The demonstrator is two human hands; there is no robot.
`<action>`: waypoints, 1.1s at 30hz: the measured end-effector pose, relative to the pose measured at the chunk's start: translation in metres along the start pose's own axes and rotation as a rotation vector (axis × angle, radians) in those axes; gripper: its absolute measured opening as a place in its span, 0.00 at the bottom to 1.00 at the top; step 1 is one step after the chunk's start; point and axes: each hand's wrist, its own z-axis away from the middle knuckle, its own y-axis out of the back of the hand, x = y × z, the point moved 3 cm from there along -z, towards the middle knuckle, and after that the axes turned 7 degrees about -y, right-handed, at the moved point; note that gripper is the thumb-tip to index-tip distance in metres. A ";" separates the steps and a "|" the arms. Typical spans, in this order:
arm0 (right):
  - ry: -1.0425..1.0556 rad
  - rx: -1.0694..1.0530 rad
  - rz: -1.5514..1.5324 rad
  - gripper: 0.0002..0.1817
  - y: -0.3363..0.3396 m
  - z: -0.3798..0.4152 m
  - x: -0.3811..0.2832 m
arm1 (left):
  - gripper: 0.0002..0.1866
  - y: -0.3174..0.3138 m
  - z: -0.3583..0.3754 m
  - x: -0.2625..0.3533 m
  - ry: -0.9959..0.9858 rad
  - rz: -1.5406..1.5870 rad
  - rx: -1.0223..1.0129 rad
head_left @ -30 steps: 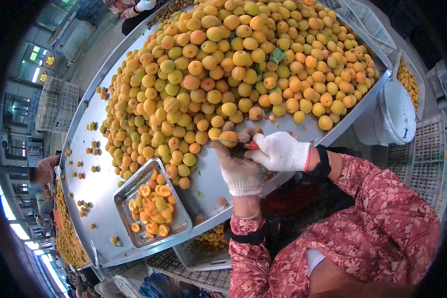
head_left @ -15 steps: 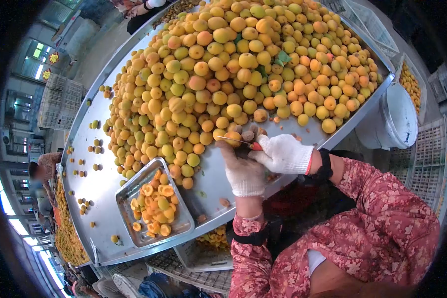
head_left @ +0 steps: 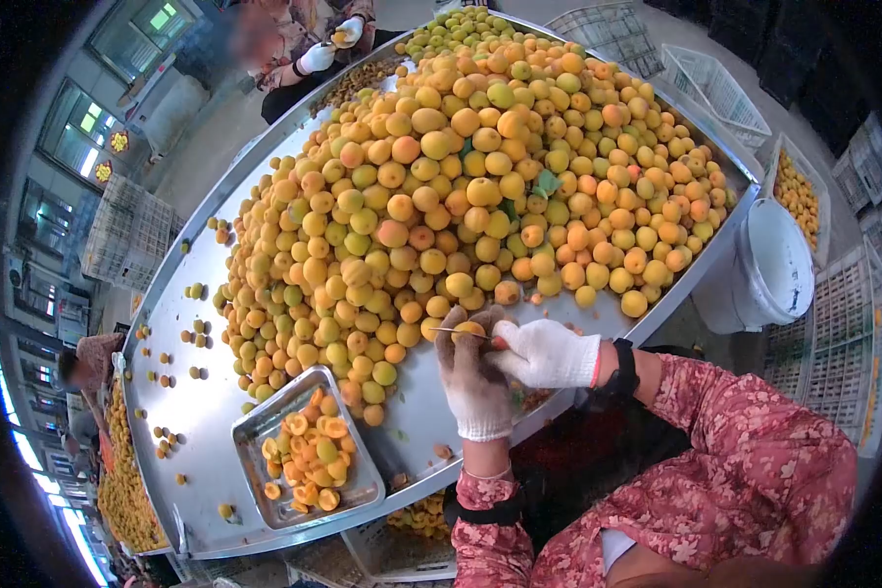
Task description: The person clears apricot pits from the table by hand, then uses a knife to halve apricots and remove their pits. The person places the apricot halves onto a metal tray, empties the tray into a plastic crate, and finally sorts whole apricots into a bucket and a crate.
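Observation:
My left hand, in a white knitted glove with brown-stained fingers, grips a yellow apricot near the table's front edge. My right hand, in a cleaner white glove, is closed on the red handle of a small knife. Its thin blade lies across the apricot, and both hands almost meet there. Just beyond my fingers rises a big heap of whole apricots. To the left a metal tray holds halved, pitted apricots.
The steel table has loose apricots scattered at its left. A white bucket stands beyond its right edge, near plastic crates. Across the table a person's gloved hands hold a fruit. Another person stands far left.
The view has tilted up, bringing the far person's gloved hands into sight. My left fingers have drawn closer around the apricot, with the knife blade still against it.

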 end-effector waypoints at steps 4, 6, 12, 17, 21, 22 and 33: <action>-0.029 -0.097 -0.149 0.13 0.000 0.002 -0.002 | 0.15 -0.001 0.004 -0.016 0.131 0.246 0.096; -0.073 -0.195 -0.322 0.14 -0.002 0.003 -0.001 | 0.13 -0.005 0.005 -0.012 0.402 0.734 0.226; -0.137 -0.352 -0.491 0.16 -0.001 0.002 0.000 | 0.15 -0.002 0.002 0.001 0.379 0.765 0.130; -0.016 -0.176 -0.478 0.16 -0.004 0.006 0.000 | 0.17 -0.002 0.001 -0.001 0.319 0.705 0.106; 0.105 0.019 -0.138 0.17 0.005 0.010 -0.003 | 0.17 -0.005 0.001 0.005 0.233 0.640 0.061; 0.091 0.031 -0.099 0.17 0.008 0.011 -0.005 | 0.18 -0.005 0.000 0.007 0.217 0.608 0.041; 0.065 0.085 0.183 0.15 0.022 0.019 0.004 | 0.18 -0.011 0.000 0.000 0.209 0.274 0.048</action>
